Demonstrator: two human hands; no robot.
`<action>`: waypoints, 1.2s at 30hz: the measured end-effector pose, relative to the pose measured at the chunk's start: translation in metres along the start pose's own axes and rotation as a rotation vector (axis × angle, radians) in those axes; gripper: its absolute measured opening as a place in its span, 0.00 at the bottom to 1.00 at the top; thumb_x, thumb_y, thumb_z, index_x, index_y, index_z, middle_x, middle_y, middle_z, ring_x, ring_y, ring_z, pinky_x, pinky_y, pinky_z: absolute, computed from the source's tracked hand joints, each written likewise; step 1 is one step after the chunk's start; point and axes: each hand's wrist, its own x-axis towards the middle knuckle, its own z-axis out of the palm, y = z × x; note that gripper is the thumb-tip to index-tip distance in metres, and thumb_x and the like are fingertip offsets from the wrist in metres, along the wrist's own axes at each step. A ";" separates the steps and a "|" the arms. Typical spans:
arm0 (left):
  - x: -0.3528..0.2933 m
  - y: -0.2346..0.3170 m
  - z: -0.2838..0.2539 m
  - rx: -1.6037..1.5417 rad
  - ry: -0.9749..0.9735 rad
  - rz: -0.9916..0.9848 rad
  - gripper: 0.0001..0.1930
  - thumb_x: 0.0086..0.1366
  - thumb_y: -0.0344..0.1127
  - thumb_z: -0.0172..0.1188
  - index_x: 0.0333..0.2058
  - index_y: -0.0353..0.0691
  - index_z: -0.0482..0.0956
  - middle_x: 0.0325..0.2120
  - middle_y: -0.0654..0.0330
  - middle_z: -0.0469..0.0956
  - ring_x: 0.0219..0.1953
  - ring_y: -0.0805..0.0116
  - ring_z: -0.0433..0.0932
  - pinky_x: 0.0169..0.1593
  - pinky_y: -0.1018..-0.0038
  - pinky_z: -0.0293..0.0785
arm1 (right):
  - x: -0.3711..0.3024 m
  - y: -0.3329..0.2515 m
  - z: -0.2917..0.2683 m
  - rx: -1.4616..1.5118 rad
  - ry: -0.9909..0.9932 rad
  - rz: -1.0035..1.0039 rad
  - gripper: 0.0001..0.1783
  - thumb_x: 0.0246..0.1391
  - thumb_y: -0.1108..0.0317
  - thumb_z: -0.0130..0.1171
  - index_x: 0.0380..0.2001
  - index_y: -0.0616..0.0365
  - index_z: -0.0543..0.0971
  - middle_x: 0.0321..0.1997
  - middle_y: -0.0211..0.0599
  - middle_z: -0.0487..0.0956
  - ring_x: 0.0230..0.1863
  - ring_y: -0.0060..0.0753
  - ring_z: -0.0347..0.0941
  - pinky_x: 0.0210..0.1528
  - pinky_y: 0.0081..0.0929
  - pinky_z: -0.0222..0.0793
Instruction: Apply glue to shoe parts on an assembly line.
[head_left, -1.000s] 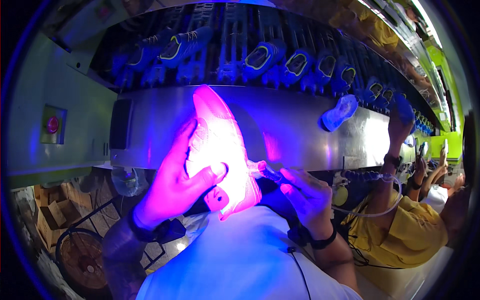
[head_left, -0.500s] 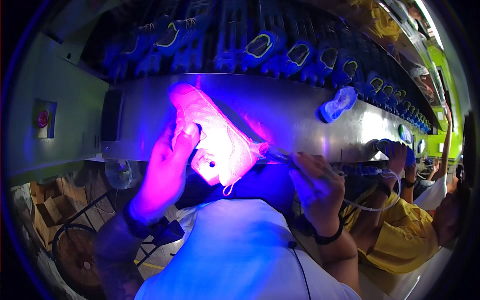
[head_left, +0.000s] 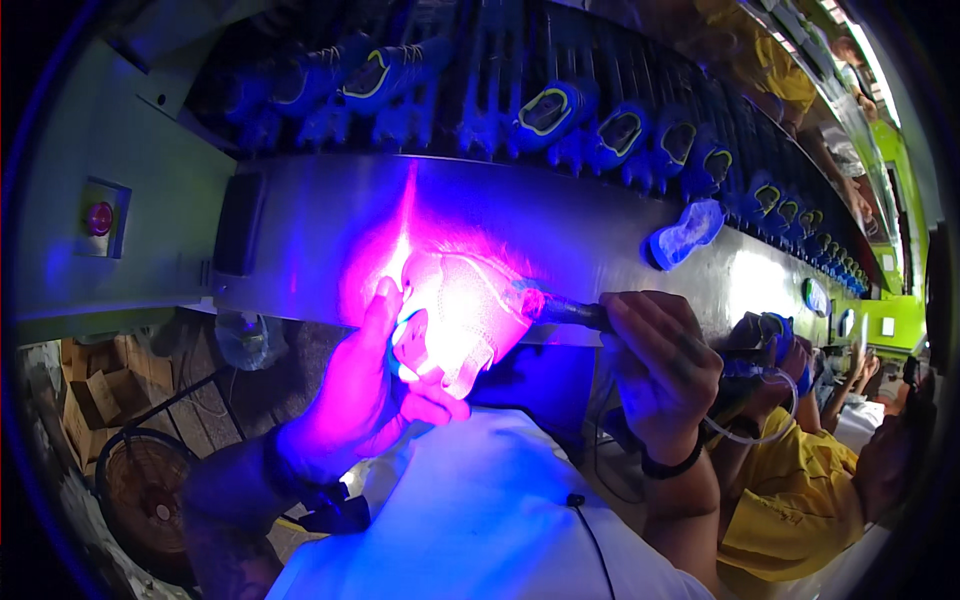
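My left hand (head_left: 345,390) is closed around a shoe upper (head_left: 480,290) lit bright pink and white. Its thumb lies along the near side and its fingers pass under the heel end, where glare washes out the detail. From the right, my right hand (head_left: 665,360) grips the dark handle of a brush (head_left: 572,313). The brush tip meets the right side of the upper. Both are held over the near edge of a metal counter (head_left: 580,220). A pale blue shoe sole (head_left: 688,235) lies on the counter to the right.
Behind the counter, a conveyor rack carries a row of dark blue shoes (head_left: 548,108). A green machine housing with a red button (head_left: 99,219) stands at left. Below it are cardboard boxes (head_left: 105,395) and a round fan (head_left: 150,500). At right sits a co-worker in a yellow shirt (head_left: 795,490).
The shoe upper has turned and come nearer to me, its toe end no longer pointing up left. My left fingers now show under the heel. The brush stays against its right side.
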 end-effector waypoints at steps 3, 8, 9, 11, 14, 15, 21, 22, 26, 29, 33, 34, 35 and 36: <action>-0.003 -0.001 -0.001 -0.290 -0.190 -0.222 0.39 0.74 0.70 0.41 0.67 0.42 0.58 0.40 0.45 0.77 0.25 0.46 0.85 0.25 0.67 0.84 | 0.003 0.005 0.001 0.038 0.011 -0.025 0.24 0.47 0.84 0.65 0.50 0.58 0.85 0.46 0.40 0.86 0.42 0.44 0.81 0.44 0.34 0.79; -0.006 -0.014 -0.009 -0.344 -0.277 -0.261 0.40 0.74 0.72 0.35 0.58 0.36 0.69 0.29 0.43 0.82 0.30 0.42 0.87 0.30 0.62 0.87 | 0.000 0.012 0.006 0.080 0.036 -0.047 0.20 0.48 0.81 0.68 0.47 0.62 0.85 0.44 0.43 0.86 0.41 0.47 0.82 0.44 0.36 0.80; -0.009 -0.014 -0.006 -0.450 -0.274 -0.329 0.40 0.74 0.72 0.35 0.58 0.36 0.69 0.30 0.42 0.82 0.30 0.41 0.87 0.30 0.61 0.87 | 0.000 0.013 0.007 0.097 0.023 -0.045 0.17 0.49 0.80 0.69 0.45 0.65 0.85 0.42 0.47 0.87 0.41 0.50 0.83 0.43 0.37 0.80; -0.012 -0.017 -0.007 -0.549 -0.273 -0.396 0.40 0.74 0.72 0.34 0.58 0.36 0.69 0.30 0.41 0.82 0.31 0.40 0.87 0.30 0.59 0.87 | -0.003 0.013 0.007 0.101 0.026 -0.040 0.16 0.49 0.79 0.69 0.45 0.65 0.85 0.42 0.47 0.87 0.41 0.50 0.83 0.43 0.37 0.80; -0.012 -0.023 -0.009 -0.568 -0.243 -0.393 0.40 0.74 0.71 0.35 0.59 0.37 0.68 0.31 0.41 0.82 0.31 0.41 0.86 0.33 0.56 0.88 | -0.008 0.010 0.010 0.103 0.019 0.004 0.18 0.49 0.79 0.70 0.45 0.60 0.86 0.45 0.42 0.87 0.42 0.48 0.83 0.45 0.37 0.80; -0.013 -0.023 -0.006 -0.615 -0.222 -0.399 0.40 0.74 0.72 0.36 0.60 0.37 0.68 0.32 0.41 0.82 0.31 0.42 0.86 0.34 0.53 0.87 | -0.011 0.010 0.011 0.102 0.011 0.041 0.20 0.48 0.79 0.71 0.47 0.55 0.86 0.47 0.38 0.87 0.43 0.46 0.83 0.47 0.37 0.81; -0.014 -0.029 -0.015 -0.664 -0.289 -0.421 0.39 0.73 0.72 0.39 0.59 0.39 0.69 0.36 0.44 0.83 0.35 0.48 0.86 0.37 0.50 0.86 | -0.028 0.015 0.029 0.119 0.037 0.087 0.21 0.50 0.77 0.71 0.49 0.53 0.86 0.49 0.38 0.87 0.46 0.46 0.84 0.48 0.38 0.80; -0.015 -0.027 -0.014 -0.696 -0.282 -0.454 0.39 0.73 0.72 0.40 0.59 0.40 0.70 0.36 0.45 0.83 0.36 0.50 0.86 0.36 0.52 0.86 | -0.028 0.015 0.033 0.119 0.040 0.081 0.21 0.50 0.77 0.71 0.49 0.53 0.86 0.49 0.38 0.87 0.46 0.46 0.84 0.48 0.38 0.80; -0.018 -0.023 -0.014 -0.614 -0.221 -0.400 0.37 0.73 0.71 0.41 0.56 0.41 0.72 0.34 0.51 0.83 0.33 0.56 0.85 0.31 0.61 0.83 | -0.034 0.012 0.051 0.211 0.107 0.134 0.18 0.52 0.75 0.70 0.48 0.58 0.86 0.47 0.42 0.87 0.47 0.47 0.84 0.49 0.38 0.79; -0.024 -0.025 -0.027 -0.537 -0.285 -0.432 0.35 0.73 0.70 0.43 0.56 0.41 0.72 0.34 0.53 0.81 0.34 0.58 0.84 0.31 0.63 0.83 | -0.058 0.010 0.063 0.283 0.105 0.193 0.18 0.54 0.74 0.69 0.49 0.53 0.85 0.51 0.38 0.87 0.49 0.45 0.83 0.52 0.39 0.78; -0.004 -0.041 -0.048 -0.708 -0.348 -0.416 0.37 0.68 0.68 0.55 0.57 0.39 0.69 0.43 0.45 0.76 0.39 0.57 0.83 0.35 0.66 0.85 | -0.059 0.032 0.083 0.328 0.108 0.284 0.19 0.56 0.69 0.69 0.52 0.51 0.86 0.46 0.38 0.87 0.46 0.38 0.83 0.51 0.35 0.77; 0.001 -0.033 -0.051 -0.780 -0.520 -0.472 0.35 0.70 0.64 0.56 0.60 0.38 0.68 0.48 0.43 0.76 0.45 0.51 0.83 0.42 0.59 0.85 | -0.061 0.033 0.086 0.362 0.076 0.486 0.20 0.56 0.68 0.70 0.53 0.50 0.86 0.43 0.36 0.87 0.44 0.35 0.82 0.50 0.33 0.76; 0.009 -0.023 -0.053 -0.647 -0.553 -0.325 0.33 0.72 0.60 0.55 0.62 0.38 0.67 0.50 0.44 0.77 0.48 0.50 0.82 0.46 0.57 0.84 | -0.063 0.046 0.090 0.323 -0.007 0.485 0.22 0.59 0.67 0.67 0.57 0.54 0.83 0.44 0.39 0.86 0.42 0.37 0.82 0.51 0.37 0.76; 0.015 -0.011 -0.040 -0.519 -0.587 -0.193 0.31 0.74 0.56 0.55 0.64 0.38 0.65 0.52 0.45 0.77 0.51 0.49 0.82 0.49 0.55 0.83 | -0.061 0.056 0.089 0.330 0.020 0.492 0.22 0.59 0.67 0.67 0.57 0.54 0.83 0.44 0.39 0.86 0.42 0.37 0.82 0.51 0.37 0.76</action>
